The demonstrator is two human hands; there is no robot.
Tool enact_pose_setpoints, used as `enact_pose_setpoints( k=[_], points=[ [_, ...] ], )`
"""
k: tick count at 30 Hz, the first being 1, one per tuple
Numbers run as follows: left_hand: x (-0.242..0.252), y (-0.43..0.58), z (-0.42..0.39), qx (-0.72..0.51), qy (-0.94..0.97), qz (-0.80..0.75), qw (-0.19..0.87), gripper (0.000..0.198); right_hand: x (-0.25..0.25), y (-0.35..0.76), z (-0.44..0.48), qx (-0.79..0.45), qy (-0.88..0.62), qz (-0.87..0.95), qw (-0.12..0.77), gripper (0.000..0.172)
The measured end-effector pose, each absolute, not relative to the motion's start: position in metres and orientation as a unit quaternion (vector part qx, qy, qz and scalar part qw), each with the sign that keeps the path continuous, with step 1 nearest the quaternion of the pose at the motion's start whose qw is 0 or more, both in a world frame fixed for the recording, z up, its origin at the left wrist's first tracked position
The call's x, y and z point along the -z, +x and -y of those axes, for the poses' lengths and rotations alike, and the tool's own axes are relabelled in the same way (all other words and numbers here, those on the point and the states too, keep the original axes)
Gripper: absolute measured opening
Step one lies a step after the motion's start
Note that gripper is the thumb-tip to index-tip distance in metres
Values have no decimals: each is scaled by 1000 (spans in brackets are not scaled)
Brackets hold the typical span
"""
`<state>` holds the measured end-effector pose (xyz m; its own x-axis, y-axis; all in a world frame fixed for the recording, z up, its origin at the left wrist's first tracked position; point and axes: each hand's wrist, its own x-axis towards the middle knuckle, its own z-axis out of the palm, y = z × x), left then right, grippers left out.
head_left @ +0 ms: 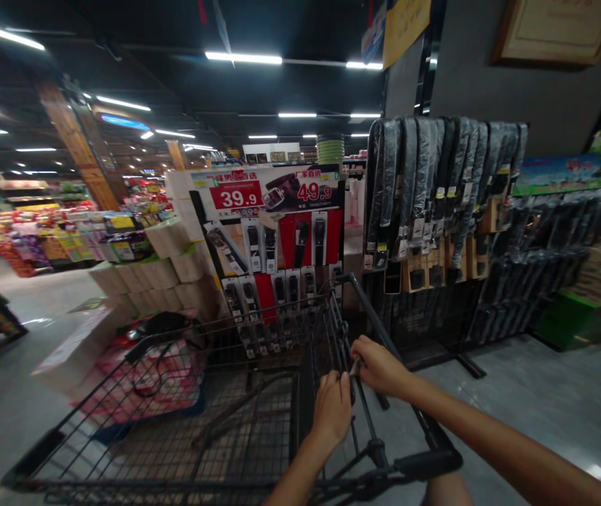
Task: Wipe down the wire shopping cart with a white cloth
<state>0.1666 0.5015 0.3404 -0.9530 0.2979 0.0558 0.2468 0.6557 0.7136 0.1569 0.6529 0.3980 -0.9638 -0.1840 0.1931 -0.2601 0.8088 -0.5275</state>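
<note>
A black wire shopping cart (247,436) stretches across the lower part of the head view, its basket showing bare mesh. My left hand (333,404) is closed at the inner side of the cart's handle end, fingers curled over something small and dark. Close beside it, my right hand (379,367) pinches a small greyish piece between thumb and fingers. The two hands nearly touch, above the cart's rear frame. What exactly they hold is too small to make out.
Ahead stands a rack of packaged belts (282,246) under a price sign (237,197). More wrapped belts (427,183) hang to its right. Pink packages (157,372) and stacked paper rolls (147,281) stand at the left. A wooden pillar (76,140) rises farther back.
</note>
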Motion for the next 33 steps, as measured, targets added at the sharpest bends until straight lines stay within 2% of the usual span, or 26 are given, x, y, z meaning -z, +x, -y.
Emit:
enact_pose_setpoints(
  k=[5, 9, 20, 25, 30, 33],
  points=[
    [-339, 171, -493, -402, 172, -898, 49, 60, -403, 110, -650, -301, 58, 944, 123, 24],
    [-337, 168, -486, -405, 196, -891, 62, 61, -401, 106, -648, -323, 51, 937, 124, 23],
    [-342, 168, -488, -406, 224, -882, 80, 62, -400, 193, -644, -367, 147, 915, 81, 24],
    [-339, 162, -487, -399, 220, -886, 87, 61, -424, 231, -666, -410, 202, 889, -3, 29],
    [-342, 165, -499, -389, 182, -900, 68, 55, -435, 236, -713, -405, 174, 888, 132, 25],
    [-346, 173, -508, -390, 162, -905, 54, 47, -424, 222, -733, -399, 165, 893, 126, 24]
  ],
)
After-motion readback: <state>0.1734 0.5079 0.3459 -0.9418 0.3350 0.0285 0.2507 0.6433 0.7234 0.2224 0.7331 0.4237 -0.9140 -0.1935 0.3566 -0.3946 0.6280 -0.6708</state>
